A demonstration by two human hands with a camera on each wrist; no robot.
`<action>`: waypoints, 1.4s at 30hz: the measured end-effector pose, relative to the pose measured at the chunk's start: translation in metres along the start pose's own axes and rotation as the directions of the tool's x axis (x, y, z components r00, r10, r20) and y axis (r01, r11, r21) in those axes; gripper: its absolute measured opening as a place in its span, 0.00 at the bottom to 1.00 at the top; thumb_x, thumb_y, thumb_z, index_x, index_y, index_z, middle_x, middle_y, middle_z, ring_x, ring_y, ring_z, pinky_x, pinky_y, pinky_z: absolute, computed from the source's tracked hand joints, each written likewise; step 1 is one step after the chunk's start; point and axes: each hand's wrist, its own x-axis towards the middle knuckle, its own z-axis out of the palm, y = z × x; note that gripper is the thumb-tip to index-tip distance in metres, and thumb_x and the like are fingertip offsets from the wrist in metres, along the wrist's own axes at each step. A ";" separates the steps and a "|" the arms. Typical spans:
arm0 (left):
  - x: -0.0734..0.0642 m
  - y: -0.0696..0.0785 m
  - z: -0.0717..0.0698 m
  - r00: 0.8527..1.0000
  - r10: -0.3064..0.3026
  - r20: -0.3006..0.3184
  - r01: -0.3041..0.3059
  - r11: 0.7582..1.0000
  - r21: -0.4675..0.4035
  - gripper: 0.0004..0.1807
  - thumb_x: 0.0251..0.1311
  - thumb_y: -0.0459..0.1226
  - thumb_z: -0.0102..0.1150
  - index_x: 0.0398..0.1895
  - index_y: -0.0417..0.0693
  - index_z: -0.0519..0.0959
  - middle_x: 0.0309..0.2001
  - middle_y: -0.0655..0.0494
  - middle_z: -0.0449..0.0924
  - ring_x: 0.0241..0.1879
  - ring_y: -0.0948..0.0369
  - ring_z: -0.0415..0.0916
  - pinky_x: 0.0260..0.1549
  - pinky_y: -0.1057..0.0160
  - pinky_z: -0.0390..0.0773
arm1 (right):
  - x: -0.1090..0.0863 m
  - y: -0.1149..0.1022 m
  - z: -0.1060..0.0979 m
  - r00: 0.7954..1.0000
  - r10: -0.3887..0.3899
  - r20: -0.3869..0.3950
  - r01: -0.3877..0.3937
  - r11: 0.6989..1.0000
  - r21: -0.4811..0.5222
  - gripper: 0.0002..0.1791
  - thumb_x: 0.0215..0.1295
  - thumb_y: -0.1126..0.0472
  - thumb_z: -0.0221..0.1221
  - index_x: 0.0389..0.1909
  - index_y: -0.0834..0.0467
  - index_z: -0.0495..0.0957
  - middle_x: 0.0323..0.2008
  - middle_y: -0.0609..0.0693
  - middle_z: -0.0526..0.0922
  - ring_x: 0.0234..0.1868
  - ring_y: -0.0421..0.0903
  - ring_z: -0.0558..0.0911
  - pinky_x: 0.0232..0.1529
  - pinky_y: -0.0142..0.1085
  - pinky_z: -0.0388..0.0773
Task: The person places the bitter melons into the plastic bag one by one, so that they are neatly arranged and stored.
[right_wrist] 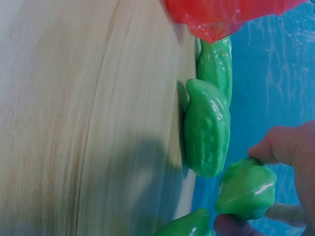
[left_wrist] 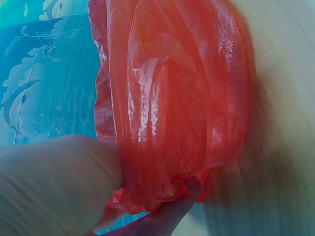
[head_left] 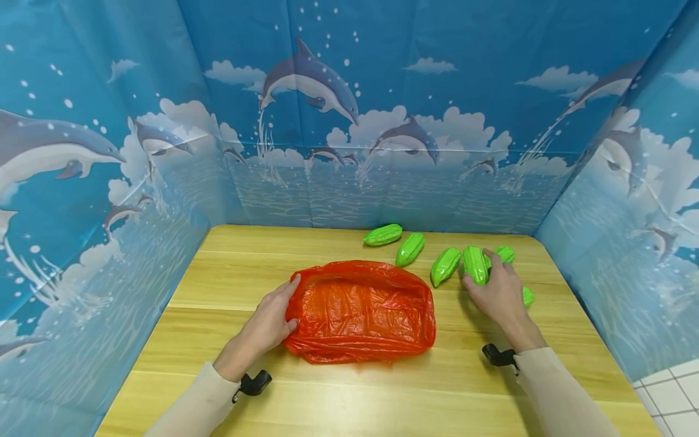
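Observation:
A red plastic bag (head_left: 357, 349) lies on the table with its mouth spread wide, and nothing shows inside it. My left hand (head_left: 264, 320) grips the bag's left rim; in the left wrist view the thumb and fingers (left_wrist: 170, 211) pinch the gathered plastic (left_wrist: 167, 113). Right of the bag, my right hand (head_left: 502, 294) holds a ridged, glossy green bitter melon (head_left: 475, 265) between thumb and fingers. The right wrist view shows this melon (right_wrist: 248, 191) end-on. Close by lie another bitter melon (head_left: 445, 267) to its left and one partly behind the hand (head_left: 506, 254).
Two more bitter melons (head_left: 383, 235) (head_left: 410, 249) lie behind the bag near the table's far edge. Another melon (head_left: 528, 296) peeks out right of my right hand. A dolphin-print curtain (head_left: 349, 182) surrounds the wooden table (head_left: 349, 400) at the back and sides.

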 end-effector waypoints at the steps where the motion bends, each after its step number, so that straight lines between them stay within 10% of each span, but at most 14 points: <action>1: 0.000 0.000 0.000 1.000 0.000 0.001 0.000 1.000 -0.001 0.55 0.66 0.23 0.80 0.93 0.34 0.61 0.87 0.29 0.69 0.86 0.33 0.72 0.81 0.37 0.78 | 0.000 0.000 0.000 1.000 0.002 0.004 -0.002 1.000 0.010 0.48 0.79 0.49 0.66 0.89 0.69 0.62 0.66 0.86 0.77 0.62 0.86 0.79 0.56 0.78 0.81; 15: -0.001 -0.001 0.001 1.000 -0.003 0.014 0.003 1.000 -0.002 0.55 0.67 0.24 0.80 0.94 0.35 0.60 0.88 0.29 0.68 0.86 0.33 0.71 0.80 0.37 0.79 | -0.009 -0.008 -0.012 0.997 -0.064 0.041 0.061 0.995 0.083 0.52 0.82 0.50 0.69 0.96 0.59 0.55 0.71 0.80 0.79 0.64 0.78 0.83 0.52 0.72 0.84; 25: 0.000 -0.001 0.000 1.000 -0.011 0.021 0.011 1.000 -0.011 0.55 0.67 0.24 0.80 0.94 0.35 0.60 0.88 0.29 0.68 0.86 0.32 0.72 0.79 0.37 0.79 | -0.015 -0.032 -0.026 0.991 -0.127 0.045 0.122 0.987 0.102 0.56 0.81 0.51 0.71 0.99 0.48 0.48 0.57 0.76 0.88 0.39 0.57 0.91 0.34 0.44 0.83; 32: 0.000 0.000 0.000 1.000 -0.007 0.024 0.007 1.000 -0.007 0.56 0.67 0.25 0.81 0.94 0.36 0.60 0.87 0.29 0.69 0.85 0.32 0.72 0.79 0.35 0.80 | -0.022 -0.054 -0.033 0.983 -0.184 0.020 0.180 0.975 0.132 0.54 0.80 0.52 0.73 0.97 0.52 0.54 0.49 0.71 0.92 0.36 0.53 0.93 0.33 0.45 0.87; 42: -0.001 -0.002 0.000 0.999 -0.016 0.035 0.016 1.000 -0.009 0.57 0.68 0.28 0.81 0.95 0.38 0.58 0.88 0.28 0.68 0.86 0.32 0.72 0.81 0.35 0.79 | -0.030 -0.088 -0.038 0.974 -0.207 0.093 0.183 0.959 0.218 0.56 0.81 0.53 0.74 0.97 0.52 0.49 0.66 0.73 0.85 0.42 0.58 0.95 0.39 0.48 0.91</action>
